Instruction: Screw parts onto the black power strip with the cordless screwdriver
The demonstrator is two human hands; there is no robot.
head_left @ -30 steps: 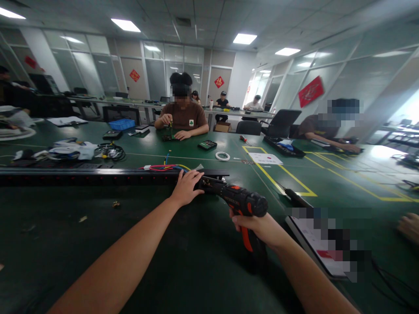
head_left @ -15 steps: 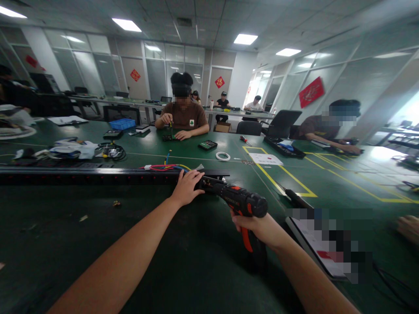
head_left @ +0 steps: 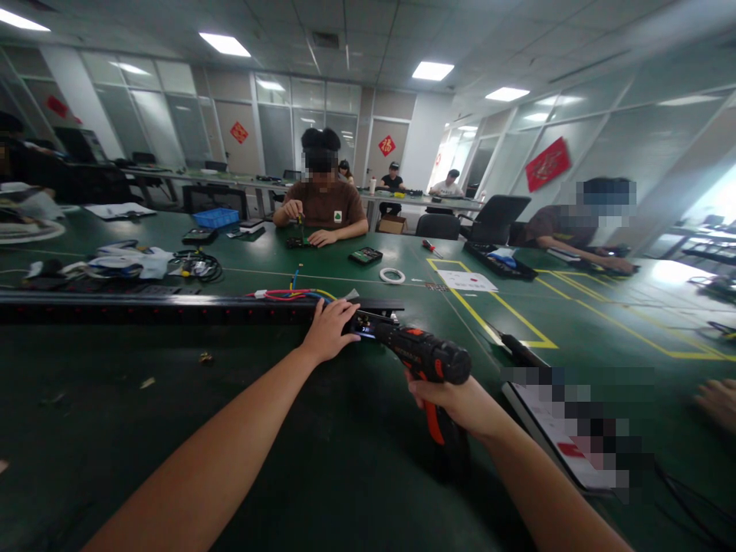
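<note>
Across the left of the table lies a long black power strip (head_left: 172,308), a row of small red marks along its near side. My left hand (head_left: 330,331) grips its right end, fingers over the top and thumb on the near side. Red, blue and yellow wires (head_left: 296,293) come out just behind those fingers. In my right hand (head_left: 454,399) is a black-and-orange cordless screwdriver (head_left: 428,353), its nose pointing left at the strip's end. A light shines by the nose; the exact contact point is too small to make out.
Opposite, a person (head_left: 322,199) works on a small board. A white tape ring (head_left: 392,275), a red-handled screwdriver (head_left: 429,246) and a soldering iron (head_left: 520,349) lie on the table. A blue basket (head_left: 216,218) and bundled cables (head_left: 195,267) are at the left.
A light at the nose of the cordless screwdriver has come on and brightens the strip's end. Both hands stay in nearly the same place.
</note>
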